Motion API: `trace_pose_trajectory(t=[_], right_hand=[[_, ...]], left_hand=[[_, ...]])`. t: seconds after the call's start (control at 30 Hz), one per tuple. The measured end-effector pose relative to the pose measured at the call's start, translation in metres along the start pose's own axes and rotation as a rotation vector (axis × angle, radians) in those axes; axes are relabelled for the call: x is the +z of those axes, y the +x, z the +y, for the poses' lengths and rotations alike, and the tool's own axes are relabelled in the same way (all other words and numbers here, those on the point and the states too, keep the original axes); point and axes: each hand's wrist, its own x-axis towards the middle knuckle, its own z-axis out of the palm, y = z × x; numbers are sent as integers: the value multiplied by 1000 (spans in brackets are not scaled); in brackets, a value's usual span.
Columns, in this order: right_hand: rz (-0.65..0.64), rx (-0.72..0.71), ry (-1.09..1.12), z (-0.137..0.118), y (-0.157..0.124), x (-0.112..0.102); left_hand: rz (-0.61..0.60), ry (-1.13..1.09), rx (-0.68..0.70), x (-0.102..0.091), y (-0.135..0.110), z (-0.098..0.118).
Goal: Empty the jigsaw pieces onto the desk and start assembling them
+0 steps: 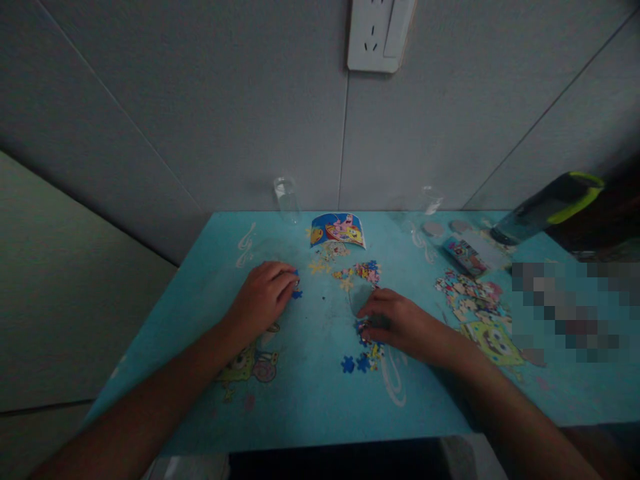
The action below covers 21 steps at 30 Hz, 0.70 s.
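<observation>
My left hand (265,293) rests low over the left middle of the table, its fingers closed on small blue puzzle pieces (297,293) that show at the tips. Toward the right, my right hand (393,317) curls over a loose cluster of blue and mixed-colour puzzle pieces (373,357). A piece shows between its thumb and forefinger, though the grip is partly hidden. Beyond the hands lie a strip of colourful pieces (367,270) and several pale, face-down pieces (320,267). A curled picture card (338,230) with cartoon figures stands behind them.
Clear jars (287,200) stand by the wall, with round lids (433,229) at the back right. Another pile of puzzle pieces (473,297) lies right, near a picture packet (465,257). A dark bottle (545,207) leans beyond. The blue table (300,407) has printed cartoons.
</observation>
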Motion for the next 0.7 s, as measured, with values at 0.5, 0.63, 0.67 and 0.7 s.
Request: trace_pose_trajectory(t=[0.5, 0.63, 0.67, 0.7], right_hand=[[436, 292, -9, 24, 11, -10], [316, 196, -43, 22, 5, -14], [217, 176, 3, 19, 2, -15], [109, 153, 36, 15, 0, -16]], left_hand=[[-27, 12, 40, 0, 0, 6], [-44, 11, 55, 0, 1, 7], [-45, 7, 58, 0, 2, 8], [-45, 3, 63, 0, 2, 8]])
